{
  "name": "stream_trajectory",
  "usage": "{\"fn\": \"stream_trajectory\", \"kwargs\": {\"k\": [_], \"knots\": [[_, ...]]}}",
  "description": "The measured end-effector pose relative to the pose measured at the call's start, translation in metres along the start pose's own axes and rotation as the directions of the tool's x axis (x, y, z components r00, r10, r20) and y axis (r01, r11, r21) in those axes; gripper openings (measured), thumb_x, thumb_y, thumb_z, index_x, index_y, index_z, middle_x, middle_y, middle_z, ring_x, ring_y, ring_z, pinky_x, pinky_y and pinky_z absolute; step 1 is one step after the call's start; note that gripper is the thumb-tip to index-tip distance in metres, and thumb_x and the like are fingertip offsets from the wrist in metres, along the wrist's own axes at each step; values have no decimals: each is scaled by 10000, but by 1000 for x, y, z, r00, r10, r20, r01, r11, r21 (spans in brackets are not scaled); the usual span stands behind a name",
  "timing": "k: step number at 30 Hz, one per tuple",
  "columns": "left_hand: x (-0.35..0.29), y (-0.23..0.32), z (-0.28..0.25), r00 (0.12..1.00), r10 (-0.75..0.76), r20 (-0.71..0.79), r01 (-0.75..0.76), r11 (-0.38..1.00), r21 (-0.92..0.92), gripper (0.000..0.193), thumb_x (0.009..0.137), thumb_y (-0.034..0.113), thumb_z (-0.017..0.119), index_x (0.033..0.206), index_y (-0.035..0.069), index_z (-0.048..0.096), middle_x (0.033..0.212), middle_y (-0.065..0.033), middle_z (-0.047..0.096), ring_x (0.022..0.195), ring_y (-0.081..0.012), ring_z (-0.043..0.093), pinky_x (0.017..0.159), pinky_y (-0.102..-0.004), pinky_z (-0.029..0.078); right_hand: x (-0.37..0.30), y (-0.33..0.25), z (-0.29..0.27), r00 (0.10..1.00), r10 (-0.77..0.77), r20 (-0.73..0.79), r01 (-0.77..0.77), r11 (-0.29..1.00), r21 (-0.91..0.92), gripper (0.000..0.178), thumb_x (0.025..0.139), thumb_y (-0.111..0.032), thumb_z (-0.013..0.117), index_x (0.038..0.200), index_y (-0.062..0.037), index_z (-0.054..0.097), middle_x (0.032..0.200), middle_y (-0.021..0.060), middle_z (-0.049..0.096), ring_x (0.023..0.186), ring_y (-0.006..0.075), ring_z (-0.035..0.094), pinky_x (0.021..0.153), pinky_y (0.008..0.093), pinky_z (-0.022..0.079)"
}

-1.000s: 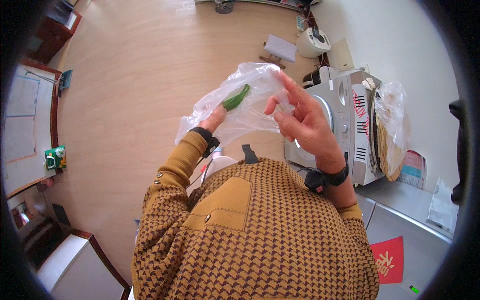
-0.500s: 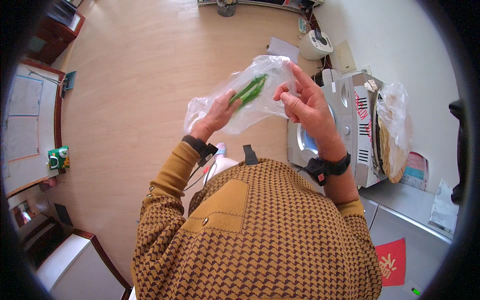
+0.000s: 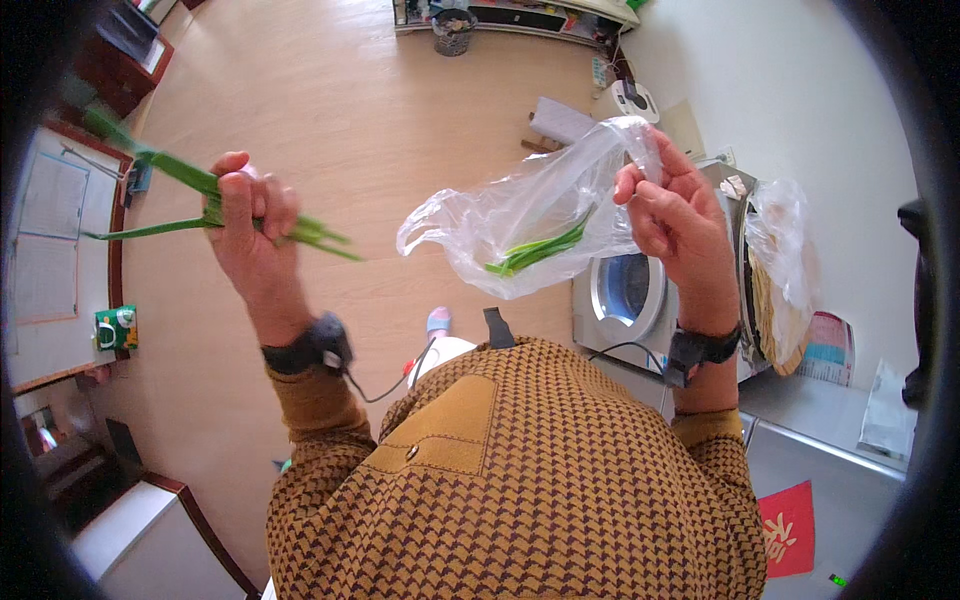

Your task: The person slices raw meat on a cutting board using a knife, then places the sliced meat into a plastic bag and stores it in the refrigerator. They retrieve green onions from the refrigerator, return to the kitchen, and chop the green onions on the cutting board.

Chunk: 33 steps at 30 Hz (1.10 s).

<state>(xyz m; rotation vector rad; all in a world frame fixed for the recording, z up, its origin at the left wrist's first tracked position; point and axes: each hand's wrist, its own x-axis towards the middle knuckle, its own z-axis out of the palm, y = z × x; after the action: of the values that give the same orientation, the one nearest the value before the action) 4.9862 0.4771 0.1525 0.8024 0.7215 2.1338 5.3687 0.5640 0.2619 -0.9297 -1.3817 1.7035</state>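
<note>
Holding 1 green bunch [image 3: 187, 174] in L grip [image 3: 250, 222]; R grip [image 3: 682, 212] pinching 1 clear bag [image 3: 548, 205], 2nd bunch [image 3: 541, 252] inside.

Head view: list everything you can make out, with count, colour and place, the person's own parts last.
Stalk bunch: one, green, in the left hand
Plastic bag: one, clear, in the right hand
Leafy stalks: count unclear, green, inside that bag
Washing machine: one, grey, right
Second bag: one, clear, far right
Round appliance: one, white, upper right
Stool: one, greyish top, upper right
Wastebasket: one, dark, top
Green package: one, green, left
Red paper: one, red, lower right
Floor: one, pale wood tone, centre
Wristbands: two, black, both wrists
Patterned top: one, brown, bottom
Left hand: one, left
Right hand: one, right
</note>
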Motion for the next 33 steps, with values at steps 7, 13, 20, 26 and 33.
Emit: {"fn": "stream_trajectory", "kwargs": {"k": [7, 13, 20, 26, 33], "knots": [[-61, -114, -55, 812, -500, 301, 175, 701, 692, 898, 753, 1, 841, 1533, 52, 400, 1523, -117, 464, 1219, -180, 580, 901, -290, 572, -28, -64, 8, 985, -165, 41, 161, 982, 96, 552, 975, -92, 496, 1512, -3, 402, 995, 136, 641, 440, -5, 375, 391, 137, 312], [-65, -144, 86, 718, -457, 525, 309, 885, 348, 950, 716, 116, 900, 1508, 61, 379, 1482, -136, 454, 1299, -235, 510, 1039, -358, 495, -27, -84, 42, 975, 8, 224, -17, 999, 36, 545, 963, -79, 537, 1481, 47, 425, 876, 77, 644, 450, 7, 420, 394, 168, 344], [-52, -137, 183, 620, -664, 418, 759, 643, -104, 209, 970, 188, 647, 1134, 78, 579, 826, -6, 587, 623, -79, 486, 523, -213, 419, 5, -53, 55, 758, -518, 397, 597, 305, -742, 476, 961, -90, 649, 1400, 40, 517, 984, 89, 685, 829, 131, 633, 696, 286, 518], [-7, -152, 163, 491, -738, 463, 857, 312, -410, 223, 1039, 270, 527, 991, 73, 620, 744, 25, 578, 487, -81, 459, 459, -232, 423, -47, -43, -83, 470, -847, -249, 542, 499, -676, 560, 1092, -409, 383, 1448, 16, 466, 1380, 151, 570, 1298, 232, 514, 1134, 432, 349], [-19, -130, 183, 463, -381, 800, 881, 96, -463, 402, 1064, 344, 452, 1229, 15, 614, 1094, -85, 716, 854, -168, 704, 841, -358, 607, -3, 162, -65, 993, -76, 95, 31, 913, 406, 827, 986, -526, 587, 1570, -29, 278, 1580, 130, 381, 1468, 239, 352, 1201, 423, 292]]}}
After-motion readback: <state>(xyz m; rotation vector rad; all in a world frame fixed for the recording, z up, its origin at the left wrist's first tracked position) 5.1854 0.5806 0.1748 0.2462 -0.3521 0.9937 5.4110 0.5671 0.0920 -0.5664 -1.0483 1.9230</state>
